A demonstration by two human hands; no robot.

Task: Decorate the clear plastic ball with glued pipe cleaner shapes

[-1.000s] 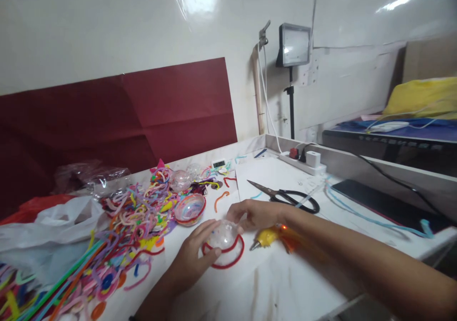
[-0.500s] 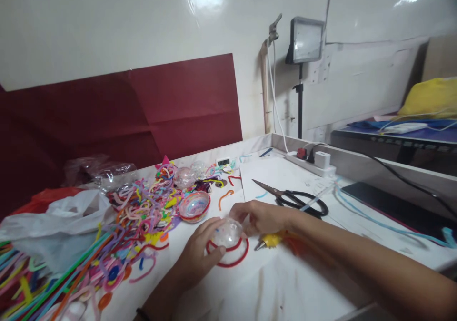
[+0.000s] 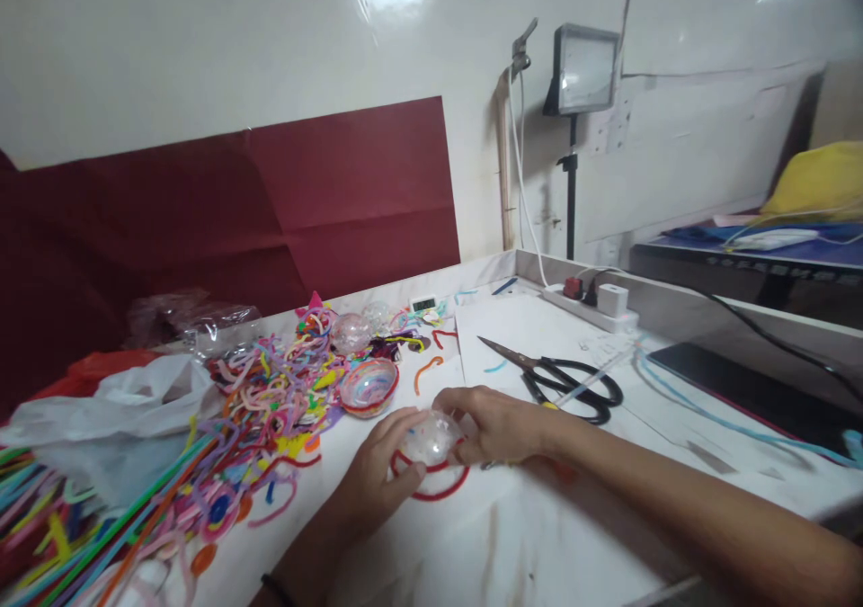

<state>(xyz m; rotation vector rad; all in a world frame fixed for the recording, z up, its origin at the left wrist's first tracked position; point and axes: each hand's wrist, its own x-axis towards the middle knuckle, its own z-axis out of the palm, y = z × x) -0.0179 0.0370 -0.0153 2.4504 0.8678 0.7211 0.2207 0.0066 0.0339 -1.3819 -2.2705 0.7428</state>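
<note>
A clear plastic half-ball [image 3: 430, 438] sits dome up on the white table, with a red pipe cleaner [image 3: 441, 496] looping along its near side. My left hand [image 3: 386, 470] grips the dome from the left, thumb over the near rim. On the right side, my right hand [image 3: 482, 423] has its fingers closed at the rim, where the red pipe cleaner meets the plastic; its fingertips are partly hidden. Behind the dome lies a multicoloured bowl-like half-ball [image 3: 369, 388] with a red-orange rim. Black-handled scissors [image 3: 549, 378] lie beyond my right wrist.
A heap of pipe cleaner pieces [image 3: 283, 391] and a white plastic bag [image 3: 128, 418] cover the left side. Two clear balls [image 3: 351, 333] and a small digital display [image 3: 423, 305] stand at the back. A power strip [image 3: 590, 307] and a dark phone-like slab [image 3: 748, 400] lie right.
My right hand has shifted slightly down and inward, its thumb now at the dome's near-right rim. The yellow tool with a metal tip beside it is now mostly covered. My left hand keeps its grip.
</note>
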